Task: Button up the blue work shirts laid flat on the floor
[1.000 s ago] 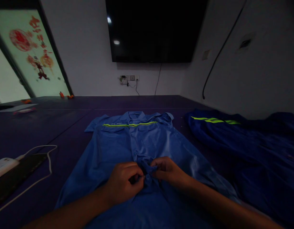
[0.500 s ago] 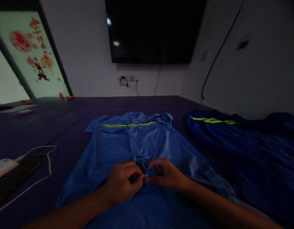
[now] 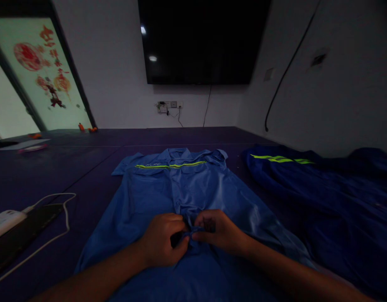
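Observation:
A blue short-sleeved work shirt (image 3: 149,188) lies spread face up in front of me, its collar at the far end and a yellow-green stripe across the chest. Both my hands pinch the front placket low on the shirt, where the cloth is bunched up. My left hand (image 3: 166,239) is closed on the fabric from the left. Close beside it, my right hand (image 3: 216,230) grips the cloth between thumb and fingers. Whether a button sits between the fingertips is hidden in the folds and dim light.
A darker blue garment (image 3: 284,184) with yellow-green stripes lies to the right. At the left are a white power strip (image 3: 7,222) with a white cable (image 3: 66,214) and a dark flat object (image 3: 26,235). A large black screen (image 3: 206,42) hangs on the far wall.
My left fingers have shifted slightly and their pinch on the placket looks different. A shiny round spot at the fingertips earlier is now covered. My right hand has barely moved.

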Demonstrator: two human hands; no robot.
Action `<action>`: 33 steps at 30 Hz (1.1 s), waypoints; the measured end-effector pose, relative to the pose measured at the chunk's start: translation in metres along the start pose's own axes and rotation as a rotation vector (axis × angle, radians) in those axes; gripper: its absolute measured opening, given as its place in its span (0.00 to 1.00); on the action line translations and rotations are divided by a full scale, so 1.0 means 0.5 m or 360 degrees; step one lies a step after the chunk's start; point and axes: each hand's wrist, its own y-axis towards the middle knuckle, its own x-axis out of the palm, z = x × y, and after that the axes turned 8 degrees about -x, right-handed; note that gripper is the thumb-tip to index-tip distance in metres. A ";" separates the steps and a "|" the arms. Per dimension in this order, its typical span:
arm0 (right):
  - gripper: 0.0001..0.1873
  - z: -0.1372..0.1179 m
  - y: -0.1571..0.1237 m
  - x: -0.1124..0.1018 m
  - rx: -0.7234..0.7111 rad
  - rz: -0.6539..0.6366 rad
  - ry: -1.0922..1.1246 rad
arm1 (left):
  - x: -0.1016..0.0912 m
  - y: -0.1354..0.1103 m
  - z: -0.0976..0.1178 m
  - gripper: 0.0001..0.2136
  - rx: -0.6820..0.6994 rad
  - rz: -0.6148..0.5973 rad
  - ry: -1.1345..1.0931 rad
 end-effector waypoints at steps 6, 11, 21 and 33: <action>0.17 0.006 0.001 -0.002 0.0014 0.0015 0.0105 | 0.003 -0.001 0.000 0.07 -0.0016 -0.0076 -0.0053; 0.16 0.017 0.003 -0.001 0.0016 -0.0006 0.0286 | 0.006 0.002 -0.004 0.06 -0.0056 -0.0120 -0.0052; 0.17 0.023 0.004 -0.001 0.0053 -0.0025 0.0435 | 0.005 0.003 -0.012 0.10 0.0032 -0.0138 -0.0030; 0.15 0.012 0.005 -0.011 -0.0039 0.0025 0.0321 | -0.003 0.004 -0.007 0.12 -0.0011 -0.0130 -0.0060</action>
